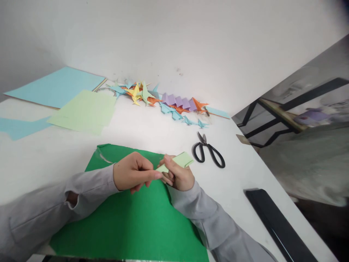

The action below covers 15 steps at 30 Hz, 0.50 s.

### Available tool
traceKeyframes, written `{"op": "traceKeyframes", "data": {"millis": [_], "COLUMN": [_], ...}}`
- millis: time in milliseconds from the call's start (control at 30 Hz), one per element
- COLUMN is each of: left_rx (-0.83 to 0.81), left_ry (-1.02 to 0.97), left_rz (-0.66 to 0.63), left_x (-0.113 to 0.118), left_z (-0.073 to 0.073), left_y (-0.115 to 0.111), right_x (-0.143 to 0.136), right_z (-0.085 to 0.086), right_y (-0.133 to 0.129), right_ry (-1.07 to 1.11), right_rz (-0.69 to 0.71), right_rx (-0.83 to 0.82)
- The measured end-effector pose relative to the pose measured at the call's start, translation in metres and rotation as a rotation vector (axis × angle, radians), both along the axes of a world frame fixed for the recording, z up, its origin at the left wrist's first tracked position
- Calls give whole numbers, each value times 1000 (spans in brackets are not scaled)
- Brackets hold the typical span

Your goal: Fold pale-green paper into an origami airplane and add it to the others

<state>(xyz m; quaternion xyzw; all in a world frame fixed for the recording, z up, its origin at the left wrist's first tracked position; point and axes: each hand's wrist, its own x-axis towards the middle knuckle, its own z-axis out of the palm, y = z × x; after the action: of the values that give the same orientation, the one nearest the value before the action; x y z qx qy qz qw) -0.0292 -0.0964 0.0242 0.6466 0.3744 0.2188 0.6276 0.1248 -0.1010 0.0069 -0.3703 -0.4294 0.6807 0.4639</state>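
Note:
Between my hands is a narrow folded strip of light green paper (pixel 183 159), raised over a green board (pixel 131 225). My left hand (pixel 136 173) pinches its left end between thumb and fingers. Around the middle of the strip closes my right hand (pixel 178 174), the thumb lying on top; the right end sticks out past it. The fingers beneath the paper are partly hidden. Black-handled scissors (pixel 208 151) lie on the white table to the right of my right hand, blades slightly apart.
Folded paper figures (pixel 144 94) in several colours line the wall. Light green sheets (pixel 84 112) and a large blue sheet (pixel 57 85) lie at the back left, a blue piece (pixel 21 127) nearer. A long black object (pixel 280 225) rests near the table's right edge.

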Motion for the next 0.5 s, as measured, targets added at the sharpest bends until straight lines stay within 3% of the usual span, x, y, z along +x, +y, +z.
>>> {"op": "traceKeyframes", "data": {"millis": [200,400,500], "left_rx": [9,-38,-31], "left_ry": [31,-15,-54], "left_rz": [26,30,37], "left_x": [2,1,0], "left_z": [0,-4,-4], "left_y": [0,2,2], "right_x": [0,4,7], "right_z": [-4,-11,-9], "right_y": [4,11,15], "right_ry": [47,84,147], "right_rz": [-48,40,16], "right_rx": [19,103,56]}}
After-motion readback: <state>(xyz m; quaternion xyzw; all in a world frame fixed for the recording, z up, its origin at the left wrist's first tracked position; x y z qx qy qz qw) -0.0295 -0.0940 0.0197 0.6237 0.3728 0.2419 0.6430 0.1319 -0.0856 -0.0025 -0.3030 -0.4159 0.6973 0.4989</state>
